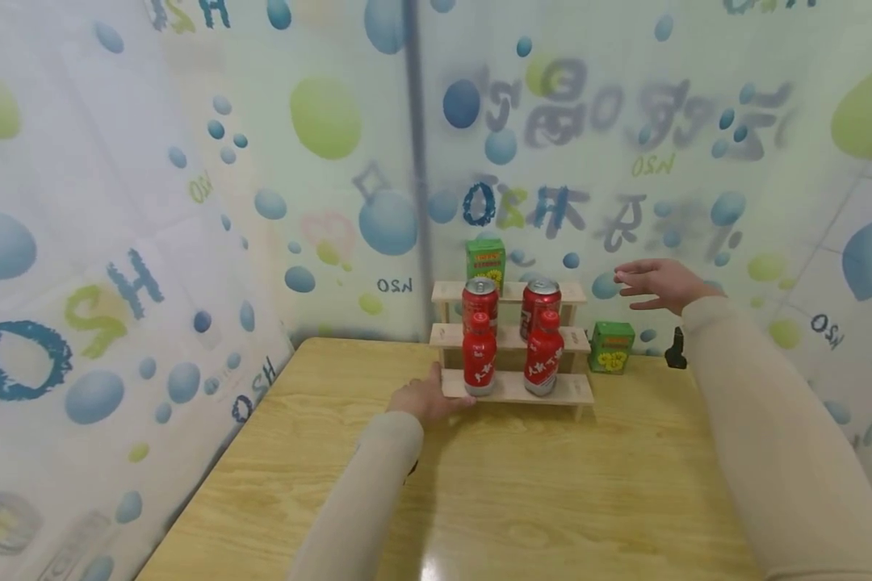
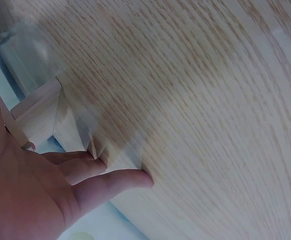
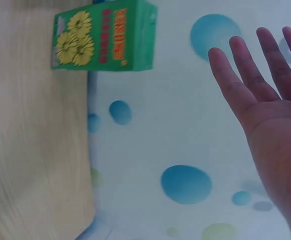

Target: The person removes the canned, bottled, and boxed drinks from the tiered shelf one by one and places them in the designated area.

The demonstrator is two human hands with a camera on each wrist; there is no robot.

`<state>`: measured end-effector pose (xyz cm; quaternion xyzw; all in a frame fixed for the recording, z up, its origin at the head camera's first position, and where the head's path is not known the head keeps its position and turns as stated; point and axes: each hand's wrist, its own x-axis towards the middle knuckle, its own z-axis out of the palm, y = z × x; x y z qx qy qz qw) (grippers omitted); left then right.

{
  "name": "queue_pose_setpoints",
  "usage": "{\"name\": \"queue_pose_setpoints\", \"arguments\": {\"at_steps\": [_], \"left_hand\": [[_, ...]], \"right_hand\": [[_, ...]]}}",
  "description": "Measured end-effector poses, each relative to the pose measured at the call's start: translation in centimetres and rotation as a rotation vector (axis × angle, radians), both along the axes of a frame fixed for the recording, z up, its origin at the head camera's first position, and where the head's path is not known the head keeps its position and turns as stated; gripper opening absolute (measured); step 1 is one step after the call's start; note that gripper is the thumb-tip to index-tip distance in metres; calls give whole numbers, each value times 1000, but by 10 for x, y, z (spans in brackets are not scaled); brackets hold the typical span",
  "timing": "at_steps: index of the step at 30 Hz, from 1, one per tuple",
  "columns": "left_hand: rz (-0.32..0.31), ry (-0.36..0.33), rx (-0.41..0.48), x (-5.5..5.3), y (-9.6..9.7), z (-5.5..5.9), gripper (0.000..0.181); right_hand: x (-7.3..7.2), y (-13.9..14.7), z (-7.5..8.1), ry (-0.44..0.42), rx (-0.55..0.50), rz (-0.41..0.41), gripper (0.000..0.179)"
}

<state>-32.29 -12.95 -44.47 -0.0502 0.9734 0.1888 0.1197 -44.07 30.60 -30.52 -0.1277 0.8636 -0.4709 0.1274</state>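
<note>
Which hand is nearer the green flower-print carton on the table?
Right. Your right hand is above and right of the green carton; your left hand is across the tiered wooden rack, at its left end.

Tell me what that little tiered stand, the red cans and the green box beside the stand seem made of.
Stand: probably wood, pale and matte, with plain boards. Red cans: likely metal, glossy, with silvery tops. Green box: perhaps printed cardboard, given flat faces and straight edges.

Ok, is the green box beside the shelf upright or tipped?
Upright: the box stands on the table, its lettering above its flowers.
</note>
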Motion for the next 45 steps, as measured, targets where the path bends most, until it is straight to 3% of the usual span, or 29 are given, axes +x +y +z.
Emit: {"name": "queue_pose_setpoints", "arguments": {"at_steps": [9,20,34,39,45], "left_hand": [[-12,9,-14,-2,0,-1,119],[7,6,-12,0,0,-1,118],[-5,13,-23,-1,1,-2,117],[-9,11,-25,0,2,0,116],[-7,-2,-32,-2,1,-2,117]], "right_hand": [[0,-31,42,26,-5,17,71],[4,-77,71,67,30,65,78],[10,-138,90,82,-41,136,66],[11,-157,89,112,-67,146,65],[2,-177,83,107,-80,174,69]]}}
